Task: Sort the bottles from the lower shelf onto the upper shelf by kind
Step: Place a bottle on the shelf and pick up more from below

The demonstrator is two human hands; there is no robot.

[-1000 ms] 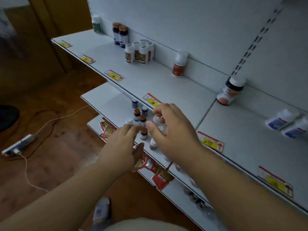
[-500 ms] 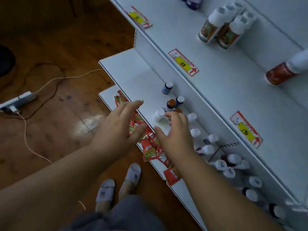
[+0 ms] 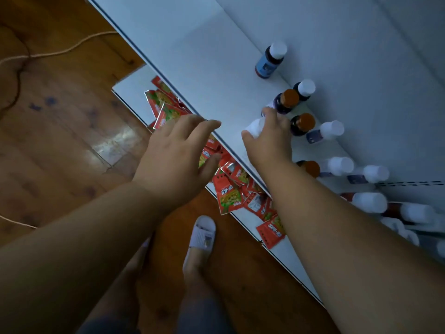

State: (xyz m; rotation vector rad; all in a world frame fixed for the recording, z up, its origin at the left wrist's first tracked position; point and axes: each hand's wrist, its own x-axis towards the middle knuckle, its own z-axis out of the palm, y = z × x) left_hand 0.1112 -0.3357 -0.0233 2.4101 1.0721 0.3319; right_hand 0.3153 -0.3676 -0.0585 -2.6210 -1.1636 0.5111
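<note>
I am looking straight down at the lower shelf, a white board running from upper left to lower right. My right hand reaches over its front edge, and its grip is closed around the top of a white-capped bottle that stands near the edge; thumb on the near side, fingers curled over the far side, so only the pale cap shows between them. My left hand hovers just in front of the shelf edge with its grip spread, fingers loosely apart, holding nothing.

The other bottles stand further back on the same shelf. A blue-labelled bottle with a white cap stands alone toward the back. Closer to my right hand are a dark bottle with an orange cap, touching or nearly touching my fingertips, a small white-capped one just behind it, and a second orange-capped bottle just beside my knuckles. A white-capped bottle with a purple label comes next, and beyond my wrist a row of more white-capped bottles runs off to the right, blurred at the far end.

Under the shelf edge, on a lower board, lies a heap of red packets, partly hidden by my left hand. Below me are the wooden floor, a thin cable on it, and my foot in a white slipper
</note>
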